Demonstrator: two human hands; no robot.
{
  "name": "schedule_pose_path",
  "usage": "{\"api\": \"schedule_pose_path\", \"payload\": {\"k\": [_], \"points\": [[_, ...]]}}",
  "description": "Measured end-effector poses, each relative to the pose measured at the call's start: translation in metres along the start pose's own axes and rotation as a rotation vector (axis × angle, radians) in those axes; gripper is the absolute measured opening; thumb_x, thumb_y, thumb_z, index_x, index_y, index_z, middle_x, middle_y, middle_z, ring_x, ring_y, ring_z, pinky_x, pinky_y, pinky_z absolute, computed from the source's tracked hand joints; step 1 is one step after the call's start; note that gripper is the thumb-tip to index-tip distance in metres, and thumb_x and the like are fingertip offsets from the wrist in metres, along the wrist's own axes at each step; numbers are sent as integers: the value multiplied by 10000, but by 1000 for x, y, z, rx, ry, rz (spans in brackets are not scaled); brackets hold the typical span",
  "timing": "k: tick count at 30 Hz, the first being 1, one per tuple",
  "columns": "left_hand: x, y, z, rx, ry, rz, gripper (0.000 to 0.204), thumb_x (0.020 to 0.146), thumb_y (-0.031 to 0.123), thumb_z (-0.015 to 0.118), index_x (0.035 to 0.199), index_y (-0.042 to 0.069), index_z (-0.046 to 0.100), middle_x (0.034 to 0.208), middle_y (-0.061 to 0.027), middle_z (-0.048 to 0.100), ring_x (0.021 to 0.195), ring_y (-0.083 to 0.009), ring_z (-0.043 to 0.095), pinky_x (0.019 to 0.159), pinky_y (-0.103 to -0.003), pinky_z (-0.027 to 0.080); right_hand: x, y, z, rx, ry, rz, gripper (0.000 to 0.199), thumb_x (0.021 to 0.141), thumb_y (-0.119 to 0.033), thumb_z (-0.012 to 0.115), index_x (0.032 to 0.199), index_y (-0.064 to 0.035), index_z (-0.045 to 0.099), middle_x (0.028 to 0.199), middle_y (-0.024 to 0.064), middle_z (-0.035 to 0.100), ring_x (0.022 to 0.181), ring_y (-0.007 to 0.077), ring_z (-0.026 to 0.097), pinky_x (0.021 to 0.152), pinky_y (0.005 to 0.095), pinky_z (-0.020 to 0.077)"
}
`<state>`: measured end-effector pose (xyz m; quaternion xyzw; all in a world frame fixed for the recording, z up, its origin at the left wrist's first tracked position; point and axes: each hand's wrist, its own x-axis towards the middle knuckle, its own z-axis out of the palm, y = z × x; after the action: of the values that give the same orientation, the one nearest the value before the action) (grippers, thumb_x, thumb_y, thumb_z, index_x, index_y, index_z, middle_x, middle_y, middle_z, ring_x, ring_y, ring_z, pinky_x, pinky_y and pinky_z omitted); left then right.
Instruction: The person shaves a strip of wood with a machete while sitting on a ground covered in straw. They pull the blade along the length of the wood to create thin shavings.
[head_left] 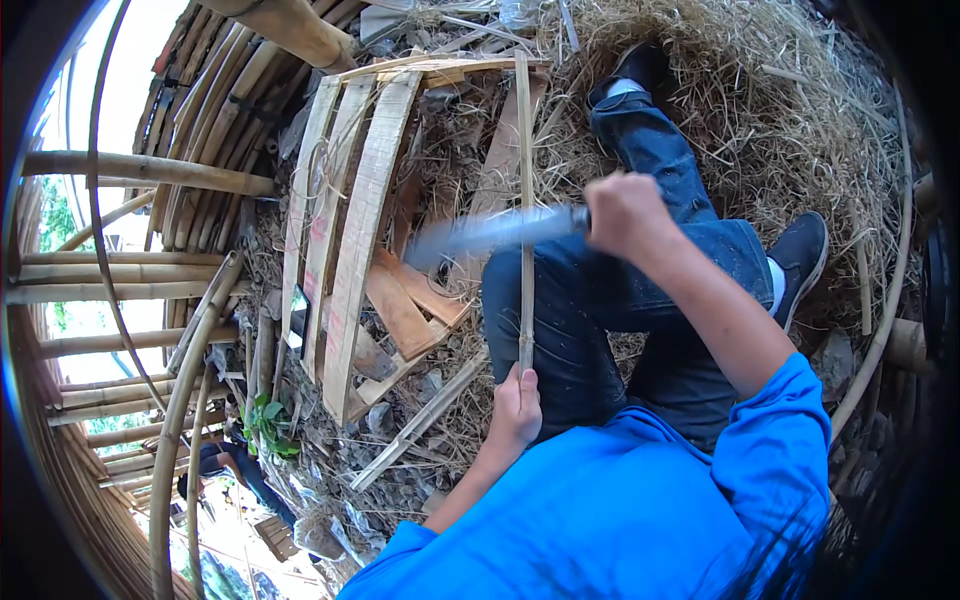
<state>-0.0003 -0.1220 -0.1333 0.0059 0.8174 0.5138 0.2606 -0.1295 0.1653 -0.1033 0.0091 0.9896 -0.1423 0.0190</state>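
Observation:
My left hand [516, 408] is closed round the lower end of a long, thin bamboo strip [526, 130]. The strip runs away from me past my bent left knee. In my right fist [628, 215] is the handle of a long-bladed knife [480, 235], its blade pointing left and smeared by motion. Blade and strip cross in the picture above my knee; I cannot tell whether they touch. My legs in dark jeans [555, 330] are bent under and beside the strip.
Pale wooden boards [372, 210] form a frame on the ground to the left, with shorter reddish wood pieces [410, 300] inside. Another split bamboo piece [420, 425] lies near my left arm. Dry straw [760, 120] covers the right side. A bamboo railing [130, 270] stands far left, a person [245, 470] beyond it.

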Motion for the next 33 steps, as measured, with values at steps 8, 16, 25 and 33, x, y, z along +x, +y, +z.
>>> {"api": "schedule_pose_path", "payload": {"k": [8,16,25,33], "points": [[1,2,2,38,-3,19,388,1002,382,395,870,30,490,595,50,365,491,-45,369,437,-222,280,81,97,-46,-105,270,604,269,800,-175,512,937,-8,672,930,206,687,859,332,689,765,435,550],[13,-9,-7,-76,-102,-30,379,999,400,399,826,71,472,638,33,379,512,-51,384,440,-231,299,-16,263,-26,-102,305,835,326,796,-277,574,927,9,660,888,286,646,873,454,624,770,501,492],[8,-9,-10,36,-38,46,399,1007,369,385,855,15,490,592,16,405,502,-69,421,442,-254,321,-62,106,23,472,507,661,218,754,-231,637,774,-16,674,685,203,636,707,375,647,640,432,496],[-3,20,1,316,51,123,349,994,308,411,860,-6,482,555,-224,508,560,-437,553,498,-478,384,-56,-29,1,444,264,57,167,683,-229,669,695,-63,667,659,170,637,663,342,651,627,422,529]]}}
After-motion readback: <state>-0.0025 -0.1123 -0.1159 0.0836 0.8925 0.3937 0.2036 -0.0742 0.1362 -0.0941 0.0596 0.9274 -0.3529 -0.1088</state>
